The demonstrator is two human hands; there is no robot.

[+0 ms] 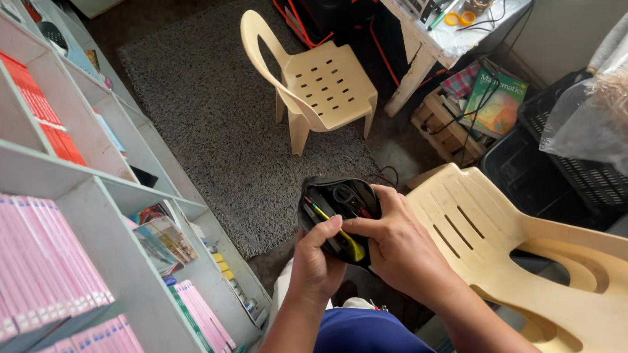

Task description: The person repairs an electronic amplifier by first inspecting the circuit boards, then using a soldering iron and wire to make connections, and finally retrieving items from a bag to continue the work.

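Note:
A black pouch (338, 199) lies open in my hands, with several tools inside, among them one with a yellow handle (348, 244). My left hand (315, 261) grips the pouch from below and on its left side, thumb over the rim. My right hand (396, 245) holds the pouch's right side, with its thumb and fingertips on the yellow-handled tool. Both forearms reach up from the bottom of the view, above my blue garment (361, 345).
A cream plastic chair (561, 268) stands close at the right, another (320, 84) farther off on a grey rug (207, 102). A white bookshelf (101, 197) with pink and red books fills the left. A cluttered table (454, 32), a wooden crate (447, 121) and black baskets (598, 180) stand at the right.

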